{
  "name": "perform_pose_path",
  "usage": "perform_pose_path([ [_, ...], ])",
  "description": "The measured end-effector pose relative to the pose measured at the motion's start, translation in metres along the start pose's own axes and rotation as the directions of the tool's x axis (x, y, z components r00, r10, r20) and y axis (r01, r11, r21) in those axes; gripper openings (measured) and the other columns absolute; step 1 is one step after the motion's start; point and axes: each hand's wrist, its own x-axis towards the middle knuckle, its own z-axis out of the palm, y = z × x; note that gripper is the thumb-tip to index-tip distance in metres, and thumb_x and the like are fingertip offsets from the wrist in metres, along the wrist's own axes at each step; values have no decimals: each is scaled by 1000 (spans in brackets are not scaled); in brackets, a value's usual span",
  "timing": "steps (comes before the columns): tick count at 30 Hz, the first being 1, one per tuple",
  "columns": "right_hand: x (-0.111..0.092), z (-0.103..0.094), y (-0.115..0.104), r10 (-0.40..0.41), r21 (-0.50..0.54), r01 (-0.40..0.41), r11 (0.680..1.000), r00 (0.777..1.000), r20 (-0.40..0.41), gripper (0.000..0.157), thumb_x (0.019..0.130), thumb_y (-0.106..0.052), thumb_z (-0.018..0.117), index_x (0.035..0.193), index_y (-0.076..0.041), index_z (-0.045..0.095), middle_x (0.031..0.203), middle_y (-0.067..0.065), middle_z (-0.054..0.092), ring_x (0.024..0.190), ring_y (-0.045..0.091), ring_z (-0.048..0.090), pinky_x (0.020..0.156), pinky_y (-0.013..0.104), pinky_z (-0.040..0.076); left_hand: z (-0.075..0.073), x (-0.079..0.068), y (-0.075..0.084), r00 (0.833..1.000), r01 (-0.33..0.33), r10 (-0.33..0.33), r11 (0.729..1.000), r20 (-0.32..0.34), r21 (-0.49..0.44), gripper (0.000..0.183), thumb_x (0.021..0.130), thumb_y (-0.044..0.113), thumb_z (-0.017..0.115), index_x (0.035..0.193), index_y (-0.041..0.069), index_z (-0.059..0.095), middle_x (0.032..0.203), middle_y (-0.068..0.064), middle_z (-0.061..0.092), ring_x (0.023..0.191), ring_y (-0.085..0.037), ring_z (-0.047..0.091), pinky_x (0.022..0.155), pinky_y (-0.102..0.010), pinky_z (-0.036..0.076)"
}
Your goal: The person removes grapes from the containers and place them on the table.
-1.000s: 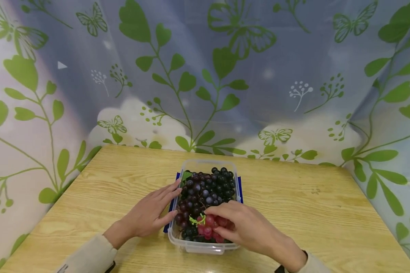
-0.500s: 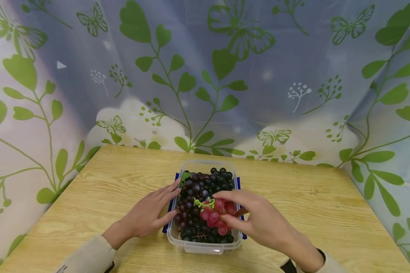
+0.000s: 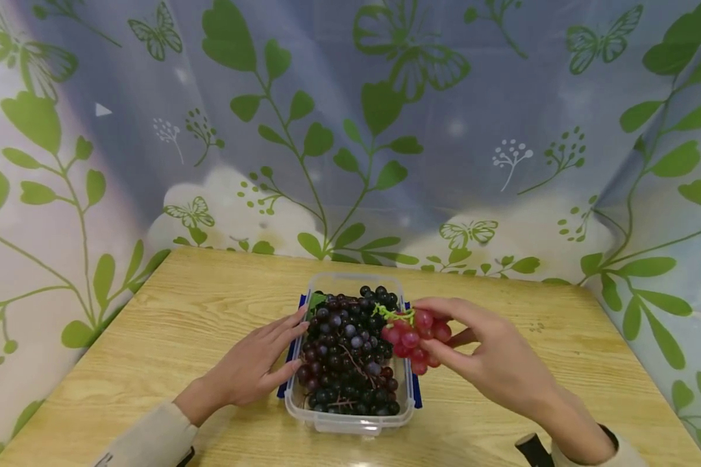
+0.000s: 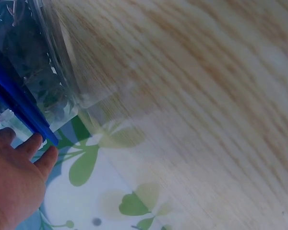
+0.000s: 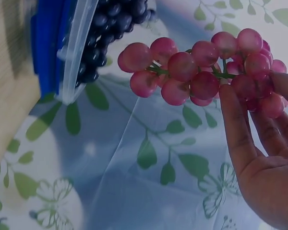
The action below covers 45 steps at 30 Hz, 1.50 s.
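Observation:
A bunch of pinkish-red grapes [image 3: 410,338] with a bright green stem is pinched between the thumb and fingers of my right hand [image 3: 491,347], over the right rim of a clear plastic container [image 3: 350,421]. In the right wrist view the red grapes [image 5: 182,67] hang above the container's edge. Dark purple and black grapes [image 3: 350,331] fill the container, with brown stems and a bit of green leaf among them. My left hand [image 3: 251,363] rests with straight fingers against the container's left side, beside its blue clip [image 4: 19,96].
The container stands on a light wood-grain table [image 3: 210,292]. A second blue clip [image 3: 416,383] hangs at its right side. Behind the table and on both sides hangs a cloth [image 3: 455,130] printed with green leaves and butterflies.
My right hand has lifted the red grapes out from the front of the container, upward and to the right. Dark grapes beneath them now show. The left hand has stayed in place.

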Motion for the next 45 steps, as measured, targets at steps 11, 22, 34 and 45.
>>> perform_pose_path([
  [11, -15, -33, 41, 110, -141, -124, 982, 989, -98, 44, 82, 2, 72, 124, -7, 62, 104, 5, 66, 83, 8, 62, 61, 23, 55, -2, 0, 1, 1000, 1, -1, 1000, 13, 16, 57, 100, 42, 44, 149, 13, 35, 158, -1, 18, 139, -21, 27, 105, -49, 34],
  [22, -45, -68, 112, 212, -352, -273, 895, 956, -203, 45, 84, -8, 74, 127, -10, 60, 103, 13, 68, 78, 24, 65, 47, 24, 43, -4, 1, -1, 1000, 5, -7, 999, 30, 50, 58, 100, 44, 43, 149, 14, 35, 158, 1, 17, 141, -20, 23, 106, -49, 31],
  [34, -76, -98, 154, 447, -442, -479, 759, 876, -182, 42, 89, -14, 69, 126, -3, 53, 84, 19, 68, 68, 29, 64, 44, 32, 42, -5, 3, -2, 999, -32, 29, 994, 25, 104, 58, 100, 44, 42, 148, 13, 37, 158, -2, 19, 142, -25, 20, 112, -47, 18],
  [45, -88, -118, 180, 662, -523, -598, 607, 745, -84, 43, 89, -22, 66, 116, 8, 51, 88, 24, 65, 68, 37, 61, 51, 45, 47, -6, 3, -1, 999, -45, 44, 991, 10, 123, 57, 100, 44, 43, 147, 12, 40, 157, -4, 21, 141, -26, 22, 113, -48, 17],
])
